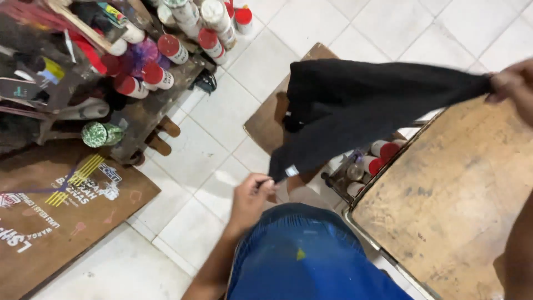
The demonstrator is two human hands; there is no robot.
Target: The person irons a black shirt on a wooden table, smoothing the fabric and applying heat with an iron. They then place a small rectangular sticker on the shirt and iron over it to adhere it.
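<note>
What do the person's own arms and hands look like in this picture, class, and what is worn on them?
Both arms are bare: no sleeves, gloves, watch or rings show. The left hand and its forearm are seen whole. Only part of the right hand shows at the picture's edge. Blue shorts with a small yellow fleck are worn below.

I see a paint or printing workshop. Far left of my hands, red-capped spray cans crowd a cluttered rack; a printed board lies below, a stained wooden table at right.
</note>
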